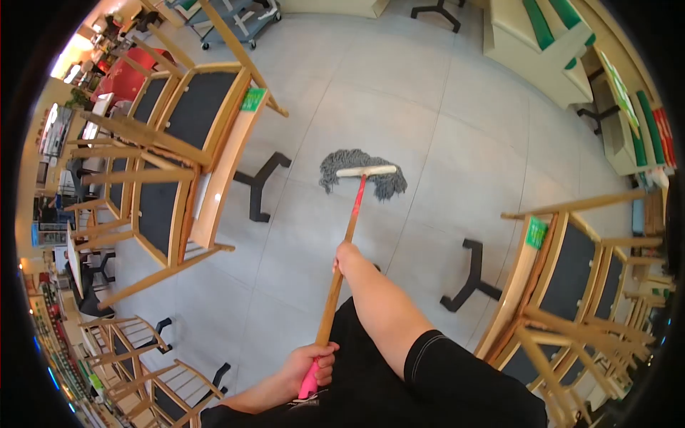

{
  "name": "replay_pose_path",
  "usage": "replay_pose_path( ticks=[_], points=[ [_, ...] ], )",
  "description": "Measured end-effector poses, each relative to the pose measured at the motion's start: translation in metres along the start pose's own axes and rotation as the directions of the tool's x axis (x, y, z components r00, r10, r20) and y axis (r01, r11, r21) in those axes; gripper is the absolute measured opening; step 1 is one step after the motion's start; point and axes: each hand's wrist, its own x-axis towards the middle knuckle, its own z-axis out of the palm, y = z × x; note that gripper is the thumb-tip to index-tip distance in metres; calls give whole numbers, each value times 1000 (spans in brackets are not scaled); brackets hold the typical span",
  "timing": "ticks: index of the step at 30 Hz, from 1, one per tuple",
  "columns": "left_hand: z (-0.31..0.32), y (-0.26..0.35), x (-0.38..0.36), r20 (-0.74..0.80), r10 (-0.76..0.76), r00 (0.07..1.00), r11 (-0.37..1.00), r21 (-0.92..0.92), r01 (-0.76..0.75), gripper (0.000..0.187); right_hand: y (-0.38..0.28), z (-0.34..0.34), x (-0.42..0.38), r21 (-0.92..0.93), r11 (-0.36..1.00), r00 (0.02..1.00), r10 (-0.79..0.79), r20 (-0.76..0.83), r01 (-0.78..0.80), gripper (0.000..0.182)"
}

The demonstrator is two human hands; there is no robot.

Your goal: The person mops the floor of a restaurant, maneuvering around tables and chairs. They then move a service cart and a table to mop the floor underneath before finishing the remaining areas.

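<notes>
A mop [362, 165] with grey yarn strands and a white head bar lies on the floor ahead of me. Its wooden handle, red near the head and pink at the top end, runs back toward my body. Low on the left, my left hand [312, 367] is wrapped around the upper end, just by the pink grip. Farther down the handle, my right hand [346, 258] is closed around the wood, with that arm stretched forward.
Upturned wooden chairs rest on a table [221, 175] at left and another table [508, 299] at right. Black table feet [262, 187] reach onto the grey tiled floor [385, 85]. A bench seat [524, 53] stands far right, and a wheeled cart [246, 21] at the back.
</notes>
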Motion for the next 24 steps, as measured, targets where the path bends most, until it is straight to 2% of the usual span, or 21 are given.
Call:
replay_pose_path(
  ticks=[2,6,8,10,12,13,16,18,20,21,24],
  points=[
    [38,42,6,-6,21,1000,999,40,-21,11,-53,13,-6,7,1000,1000,-11,-9,11,27],
    [83,80,4,-62,14,998,999,40,-11,10,-99,27,15,25,990,989,140,-38,-139,23],
    [105,104,5,-64,23,998,999,37,-21,11,-132,37,9,28,992,991,128,-32,-127,22],
    [122,127,5,-16,7,1000,999,-52,-8,10,-159,49,12,25,992,991,127,-27,-127,20],
    [141,154,4,33,13,999,991,-131,-9,10,-189,64,24,74,973,962,229,-150,-220,28],
    [151,166,4,83,12,996,980,-200,5,10,-204,72,24,49,974,963,226,-148,-221,28],
    [185,189,15,110,62,992,966,-257,-32,10,-246,78,24,-42,979,973,194,-123,-200,27],
    [207,189,33,86,94,992,966,-250,-70,9,-272,68,22,-319,948,1000,18,1,-17,26],
    [236,185,56,32,142,989,973,-186,-134,10,-300,56,37,-329,942,998,49,-32,-57,26],
    [249,188,66,26,155,988,971,-189,-147,9,-310,49,46,-304,946,993,91,-80,-111,26],
    [295,209,77,21,191,981,949,-259,-179,10,-356,50,52,-286,949,988,107,-110,-134,28]
  ],
)
